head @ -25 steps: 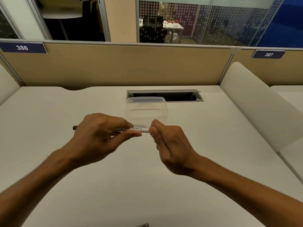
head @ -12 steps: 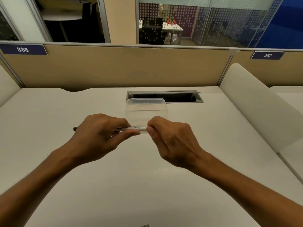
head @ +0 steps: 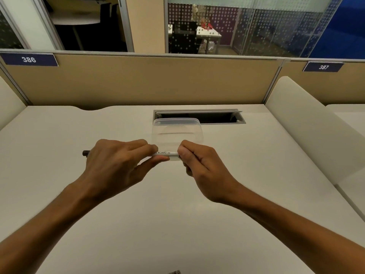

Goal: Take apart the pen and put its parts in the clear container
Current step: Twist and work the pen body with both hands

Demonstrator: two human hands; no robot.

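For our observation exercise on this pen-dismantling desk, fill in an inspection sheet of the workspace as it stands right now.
Surface: white desk, matte, no spills seen.
Job's things: whiteboard pen held level over the desk, still in one piece; clear container behind it, nothing seen inside.
Clutter: small dark item at the near edge, unidentifiable.
Grippers: left hand grips the barrel; right hand pinches the pen's right end.
Cables: nothing seen; cable slot open.
Surroundings: tan partition, label 386, label 387.

Clear glossy plastic container point(head: 177, 133), white smooth plastic pen point(head: 166, 153), matt smooth desk point(head: 177, 224), cloth-like partition point(head: 148, 82).
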